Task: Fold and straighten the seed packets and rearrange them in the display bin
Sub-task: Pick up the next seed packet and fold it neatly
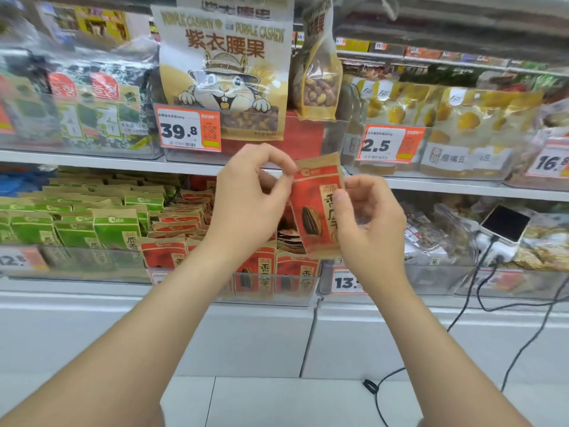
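Observation:
I hold a red and brown sunflower seed packet (pixel 314 208) upright in front of the lower shelf. My left hand (pixel 251 198) pinches its top left corner between thumb and forefinger. My right hand (pixel 369 223) grips its right edge, thumb on the front. Below stands the clear display bin (pixel 277 295) with several more red seed packets (pixel 252 272) upright at its front and others lying jumbled behind.
Green seed packets (pixel 77 223) fill the bin to the left. Cashew bags (pixel 224 72) and price tags hang on the shelf above. At the right, a phone (pixel 505 223) lies on bagged goods, with black cables (pixel 480 291) trailing down the white cabinet front.

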Demonstrator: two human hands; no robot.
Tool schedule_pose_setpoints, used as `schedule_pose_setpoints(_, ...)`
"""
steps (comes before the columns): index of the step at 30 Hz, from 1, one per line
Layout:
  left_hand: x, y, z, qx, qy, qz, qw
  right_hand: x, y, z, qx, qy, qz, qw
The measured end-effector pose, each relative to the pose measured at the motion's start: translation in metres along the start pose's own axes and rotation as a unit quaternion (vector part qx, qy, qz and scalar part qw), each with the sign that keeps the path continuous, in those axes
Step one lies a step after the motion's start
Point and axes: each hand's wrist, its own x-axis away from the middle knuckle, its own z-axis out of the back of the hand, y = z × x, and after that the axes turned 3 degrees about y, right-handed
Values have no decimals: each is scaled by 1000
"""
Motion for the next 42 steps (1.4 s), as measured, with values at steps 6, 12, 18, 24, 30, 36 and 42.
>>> schedule_pose_setpoints(6, 56, -8, -17, -63, -123, 179, 974, 27, -7, -10, 93, -80, -141, 982)
schedule_pose_setpoints(12, 75, -21, -17, 44, -95, 274, 956, 48, -17, -11, -54, -199, -298, 932)
schedule_pose_setpoints(18, 83, -16, -19, 152, -131, 279, 939, 45, -23, -4, -108, -222, -311, 918)
schedule_pose_setpoints(24, 85, -10, -20, 160, -141, 204, 956, 47, -12, -15, -59, -152, -209, 964)
schedule_pose_setpoints(30, 82, -12, -13, 164, -110, 162, 967, 43, -7, -13, -49, -224, -109, 967)
schedule_pose_setpoints(36, 76, -18, -10, 172, -97, 143, 970, 45, -1, -11, -5, -244, -60, 968)
schedule_pose_setpoints(42, 80, -18, -11, 160, -143, 151, 965, 38, -1, -5, 42, -133, -51, 989)
